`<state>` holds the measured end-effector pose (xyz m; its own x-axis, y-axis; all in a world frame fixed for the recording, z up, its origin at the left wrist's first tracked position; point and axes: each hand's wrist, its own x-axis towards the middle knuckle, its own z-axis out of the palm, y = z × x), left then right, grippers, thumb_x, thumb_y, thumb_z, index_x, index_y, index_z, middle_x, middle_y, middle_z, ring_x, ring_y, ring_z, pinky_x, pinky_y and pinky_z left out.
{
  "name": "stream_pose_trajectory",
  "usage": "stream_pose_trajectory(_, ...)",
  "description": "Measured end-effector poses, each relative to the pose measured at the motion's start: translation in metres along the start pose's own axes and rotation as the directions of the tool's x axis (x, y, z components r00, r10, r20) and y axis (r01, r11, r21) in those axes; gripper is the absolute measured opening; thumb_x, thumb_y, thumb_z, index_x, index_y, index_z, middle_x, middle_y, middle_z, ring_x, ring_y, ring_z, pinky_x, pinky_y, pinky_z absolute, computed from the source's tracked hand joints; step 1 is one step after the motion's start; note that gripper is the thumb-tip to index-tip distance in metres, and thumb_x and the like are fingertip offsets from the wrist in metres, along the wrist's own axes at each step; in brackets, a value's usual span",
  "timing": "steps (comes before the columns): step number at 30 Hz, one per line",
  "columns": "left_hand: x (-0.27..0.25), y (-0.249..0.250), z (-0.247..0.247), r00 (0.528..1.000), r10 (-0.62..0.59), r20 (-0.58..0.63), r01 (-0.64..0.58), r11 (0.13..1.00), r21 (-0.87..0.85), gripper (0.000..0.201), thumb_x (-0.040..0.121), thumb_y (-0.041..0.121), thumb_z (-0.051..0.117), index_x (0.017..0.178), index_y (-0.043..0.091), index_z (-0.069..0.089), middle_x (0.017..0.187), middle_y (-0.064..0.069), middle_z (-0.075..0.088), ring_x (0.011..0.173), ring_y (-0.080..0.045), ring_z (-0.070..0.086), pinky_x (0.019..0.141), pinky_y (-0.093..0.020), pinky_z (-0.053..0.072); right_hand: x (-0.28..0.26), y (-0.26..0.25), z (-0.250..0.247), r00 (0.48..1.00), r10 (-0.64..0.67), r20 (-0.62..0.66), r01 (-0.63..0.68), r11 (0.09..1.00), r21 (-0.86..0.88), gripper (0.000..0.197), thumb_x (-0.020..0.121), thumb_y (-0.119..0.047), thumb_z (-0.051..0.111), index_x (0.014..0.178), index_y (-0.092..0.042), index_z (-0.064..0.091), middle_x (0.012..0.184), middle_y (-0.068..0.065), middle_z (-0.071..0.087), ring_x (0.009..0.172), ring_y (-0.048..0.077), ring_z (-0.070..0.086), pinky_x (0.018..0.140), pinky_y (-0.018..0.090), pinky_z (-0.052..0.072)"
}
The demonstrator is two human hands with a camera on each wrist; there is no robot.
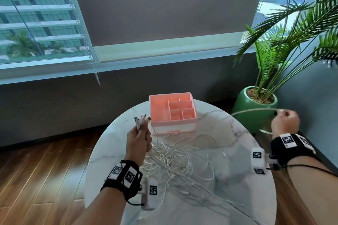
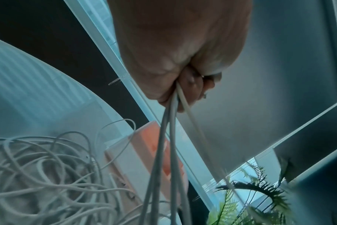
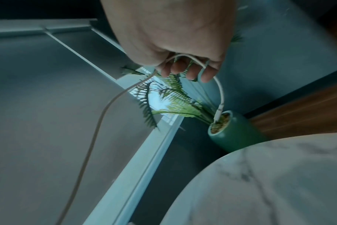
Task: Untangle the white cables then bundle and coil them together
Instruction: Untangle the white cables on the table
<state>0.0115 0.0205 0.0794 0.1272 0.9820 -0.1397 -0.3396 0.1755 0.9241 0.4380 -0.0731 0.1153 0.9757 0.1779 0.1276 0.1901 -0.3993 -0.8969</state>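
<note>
White cables [image 1: 175,162]: a loose tangled heap on the round marbled desk [image 1: 237,179], centre to near side, with strands trailing off toward the near right edge.

Left hand [image 1: 140,139]: raised above the left part of the heap, fingers curled round a bunch of cable ends; plugs [image 1: 141,119] stick up out of the fist, and in the left wrist view several strands [image 2: 169,137] hang down from the grip to the heap.

Right hand [image 1: 285,121]: held out past the right edge of the desk, fingers curled, pinching a single cable [image 1: 256,110] that arcs left toward the desk. In the right wrist view its short end loops down from the fingers [image 3: 206,74], connector [image 3: 219,111] dangling free.

Pink organiser box [image 1: 159,109]: far side of the desk, several compartments, just beyond the heap.

Potted palm [image 1: 255,111]: green pot on the floor, right of the desk.
</note>
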Motion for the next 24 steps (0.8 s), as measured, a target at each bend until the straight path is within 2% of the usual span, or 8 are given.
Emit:
stream_pose_trajectory(4, -0.002, 0.015, 0.018, 0.999, -0.041, 0.009, 0.042, 0.987, -0.154, 0.043, 0.101, 0.043, 0.051, 0.067, 0.021, 0.038, 0.057, 0.004, 0.021, 0.042, -0.008, 0.016, 0.039, -0.017, 0.016, 0.018, 0.069, -0.011, 0.963, 0.184, 0.198, -0.088, 0.905, -0.417, 0.046, 0.092, -0.026, 0.042, 0.116, 0.005, 0.066, 0.121, 0.031, 0.063, 0.11, 0.046, 0.06, 0.094, 0.046, 0.048)
stream_pose_trajectory(8, -0.01, 0.021, 0.036, 0.996, -0.054, 0.078, 0.067, 0.982, -0.175, 0.044, 0.102, 0.043, 0.049, 0.065, 0.02, 0.039, 0.058, 0.003, 0.023, 0.041, -0.007, 0.017, 0.04, -0.016, 0.014, -0.002, 0.096, -0.003, 0.857, 0.302, 0.416, 0.141, 0.64, -0.755, 0.055, 0.082, -0.029, 0.044, 0.12, 0.005, 0.064, 0.13, 0.025, 0.061, 0.119, 0.04, 0.058, 0.096, 0.04, 0.047)
stream_pose_trajectory(11, -0.016, 0.021, 0.05, 0.99, -0.058, 0.131, 0.079, 0.983, -0.168, 0.042, 0.101, 0.042, 0.049, 0.066, 0.02, 0.04, 0.059, 0.002, 0.024, 0.04, -0.007, 0.017, 0.04, -0.015, 0.015, -0.057, 0.049, 0.008, 0.776, 0.167, 0.609, 0.364, 0.669, -0.648, 0.041, 0.091, -0.032, 0.049, 0.114, -0.004, 0.067, 0.119, 0.02, 0.065, 0.114, 0.036, 0.061, 0.092, 0.036, 0.046)
stream_pose_trajectory(14, -0.02, 0.017, 0.059, 0.985, -0.071, 0.154, 0.098, 0.979, -0.178, 0.042, 0.101, 0.043, 0.048, 0.067, 0.02, 0.041, 0.059, 0.002, 0.023, 0.04, -0.007, 0.016, 0.04, -0.015, 0.015, -0.134, -0.014, 0.014, 0.484, -0.177, 0.857, 0.447, 0.892, -0.069, 0.019, 0.096, -0.034, 0.06, 0.09, -0.017, 0.069, 0.088, -0.001, 0.069, 0.09, 0.022, 0.065, 0.084, 0.035, 0.049)
stream_pose_trajectory(16, -0.024, 0.014, 0.063, 0.985, -0.07, 0.159, 0.099, 0.978, -0.185, 0.043, 0.102, 0.044, 0.047, 0.067, 0.02, 0.04, 0.06, 0.001, 0.021, 0.041, -0.007, 0.016, 0.041, -0.017, 0.013, -0.185, -0.042, 0.018, 0.189, -0.325, 0.927, 0.457, 0.864, 0.21, 0.035, 0.09, -0.05, 0.065, 0.115, -0.024, 0.066, 0.105, -0.008, 0.069, 0.097, 0.007, 0.065, 0.088, 0.027, 0.05)
stream_pose_trajectory(18, -0.027, 0.012, 0.064, 0.988, -0.051, 0.145, 0.079, 0.978, -0.194, 0.043, 0.103, 0.044, 0.046, 0.068, 0.019, 0.039, 0.06, 0.0, 0.02, 0.042, -0.009, 0.017, 0.041, -0.018, 0.015, -0.226, -0.046, 0.03, -0.016, -0.318, 0.948, 0.463, 0.838, 0.289, 0.046, 0.083, -0.056, 0.07, 0.118, -0.028, 0.061, 0.1, -0.011, 0.068, 0.086, 0.004, 0.063, 0.08, 0.024, 0.05)
stream_pose_trajectory(20, -0.025, 0.014, 0.058, 0.993, -0.043, 0.111, 0.067, 0.973, -0.22, 0.043, 0.104, 0.042, 0.045, 0.068, 0.018, 0.039, 0.059, 0.0, 0.023, 0.043, -0.01, 0.02, 0.039, -0.02, 0.019, -0.254, -0.04, 0.038, -0.089, -0.252, 0.964, 0.446, 0.855, 0.265, 0.03, 0.089, -0.046, 0.067, 0.104, -0.021, 0.061, 0.078, -0.002, 0.065, 0.063, 0.012, 0.06, 0.065, 0.03, 0.053)
stream_pose_trajectory(24, -0.015, 0.02, 0.03, 0.999, -0.039, 0.03, 0.046, 0.964, -0.261, 0.045, 0.103, 0.044, 0.046, 0.066, 0.018, 0.041, 0.057, 0.002, 0.03, 0.047, -0.012, 0.027, 0.041, -0.024, 0.025, -0.254, 0.005, 0.045, -0.075, -0.23, 0.97, 0.642, 0.734, 0.223, 0.035, 0.103, -0.04, 0.046, 0.078, -0.017, 0.056, 0.063, -0.006, 0.05, 0.052, 0.009, 0.045, 0.051, 0.017, 0.037)
